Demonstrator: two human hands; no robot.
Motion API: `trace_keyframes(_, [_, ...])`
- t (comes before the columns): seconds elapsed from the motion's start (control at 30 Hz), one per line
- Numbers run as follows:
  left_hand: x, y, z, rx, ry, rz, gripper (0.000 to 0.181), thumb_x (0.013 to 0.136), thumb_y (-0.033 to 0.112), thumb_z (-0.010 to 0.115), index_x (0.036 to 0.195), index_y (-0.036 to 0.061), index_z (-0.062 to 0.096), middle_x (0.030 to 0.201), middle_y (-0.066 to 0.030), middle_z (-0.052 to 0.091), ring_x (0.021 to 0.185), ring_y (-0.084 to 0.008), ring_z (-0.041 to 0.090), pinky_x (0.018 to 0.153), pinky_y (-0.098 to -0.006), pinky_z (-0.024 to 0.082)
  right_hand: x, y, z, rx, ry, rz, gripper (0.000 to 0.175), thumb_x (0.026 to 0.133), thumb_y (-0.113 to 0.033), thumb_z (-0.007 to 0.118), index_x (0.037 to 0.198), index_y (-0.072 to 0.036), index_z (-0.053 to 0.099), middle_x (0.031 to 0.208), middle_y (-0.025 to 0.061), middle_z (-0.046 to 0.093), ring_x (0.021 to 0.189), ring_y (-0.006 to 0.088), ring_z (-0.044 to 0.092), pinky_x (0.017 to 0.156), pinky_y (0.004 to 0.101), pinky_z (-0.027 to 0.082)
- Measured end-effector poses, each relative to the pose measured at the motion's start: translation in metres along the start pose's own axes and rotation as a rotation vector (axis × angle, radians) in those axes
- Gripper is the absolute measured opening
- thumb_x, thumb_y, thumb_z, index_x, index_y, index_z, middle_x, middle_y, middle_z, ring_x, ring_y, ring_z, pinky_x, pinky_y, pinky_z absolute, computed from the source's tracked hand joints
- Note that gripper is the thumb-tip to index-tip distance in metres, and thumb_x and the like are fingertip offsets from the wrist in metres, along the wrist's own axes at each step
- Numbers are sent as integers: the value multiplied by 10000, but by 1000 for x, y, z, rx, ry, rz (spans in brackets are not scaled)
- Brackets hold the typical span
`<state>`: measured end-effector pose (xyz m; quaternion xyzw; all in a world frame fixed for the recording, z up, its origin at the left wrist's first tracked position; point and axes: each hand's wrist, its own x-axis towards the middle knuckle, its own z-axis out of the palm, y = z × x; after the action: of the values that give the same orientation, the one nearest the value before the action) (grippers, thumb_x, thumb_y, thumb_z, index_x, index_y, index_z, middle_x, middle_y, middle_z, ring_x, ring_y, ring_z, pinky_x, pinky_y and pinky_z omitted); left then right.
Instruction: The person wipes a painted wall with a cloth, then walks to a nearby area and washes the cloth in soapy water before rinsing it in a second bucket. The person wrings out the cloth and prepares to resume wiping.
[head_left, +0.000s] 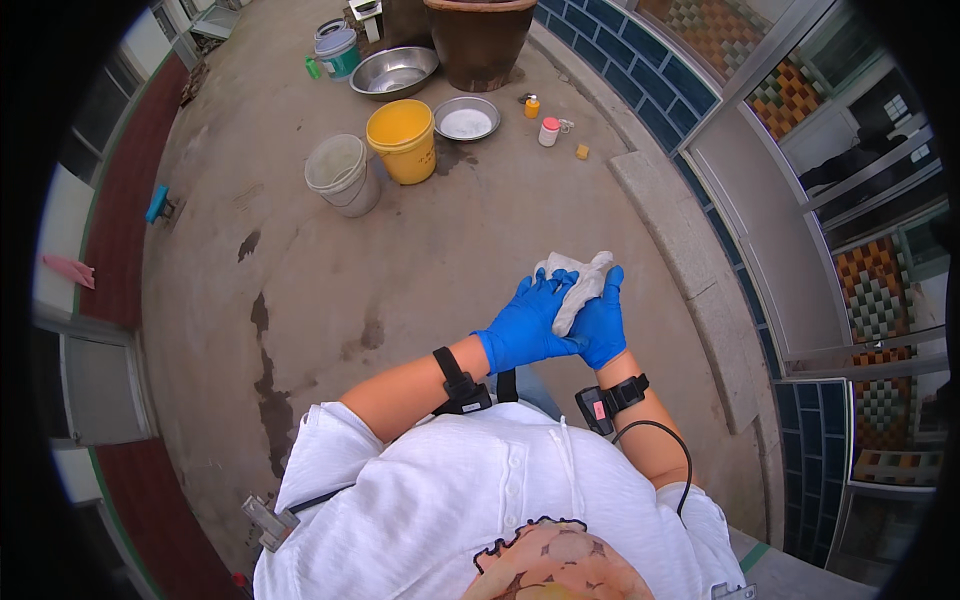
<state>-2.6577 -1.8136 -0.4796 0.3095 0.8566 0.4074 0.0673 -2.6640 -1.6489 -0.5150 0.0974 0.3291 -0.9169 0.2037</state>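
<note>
A crumpled white cloth (589, 289) is bunched between my two hands, in front of my chest. My left hand (525, 322), in a blue rubber glove, presses its fingers over the near left side of the cloth. Gloved in the same blue, my right hand (602, 322) holds the cloth from the right and below; its other fingers are hidden behind the cloth. Near the wrists the two gloves touch. Black strapped devices (463, 390) sit on both forearms, and a black cable (675, 439) runs from the right one.
On the concrete ground ahead stand a whitish bucket (352, 187), a yellow bucket (412, 157), a metal basin (466, 120), a larger basin (394, 75) and a big brown vat (480, 45). Small bottles (549, 133) and a yellow block (582, 152) lie near the stone step (667, 225).
</note>
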Motion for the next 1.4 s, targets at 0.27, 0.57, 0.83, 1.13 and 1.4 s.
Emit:
trace_keyframes(0.27, [151,-149,-82,-541,278,-512,446,975,279,554,1396,140,503,1312,-130,596,1159,-235,603,973,-325,474,242,-91,35,-101,-179,325,902,876,-758,394,1475,-89,312,1454,151,416,1323,323,424,1119,465,337])
trace_keyframes(0.57, [336,-388,-233,-1117,378,-457,363,964,186,521,1276,15,595,1207,-109,650,1052,-176,619,938,-296,482,523,-180,30,-529,-143,473,778,948,-578,498,1473,-34,313,1437,158,461,1325,279,455,1072,406,404])
trace_keyframes(0.83, [482,-477,-344,-1284,127,-495,371,962,164,526,1292,-2,565,1207,-92,638,1080,-164,609,977,-294,464,696,-223,11,-911,139,152,760,909,-441,624,1473,-25,328,1451,142,454,1343,218,419,1115,349,323])
trace_keyframes(1.13, [600,-620,-361,-1057,195,-691,374,917,247,641,1232,45,633,1097,-50,681,936,-126,615,842,-282,493,913,-266,-30,-721,-26,430,386,930,-313,632,1181,-20,638,1094,34,674,980,146,623,871,288,471])
trace_keyframes(1.4, [685,-779,-305,-566,260,-1065,323,897,238,647,1141,26,652,1039,-112,701,940,-196,646,840,-321,496,1100,-313,-92,-1361,-158,556,483,940,-428,576,980,36,702,877,134,720,842,223,670,787,349,499])
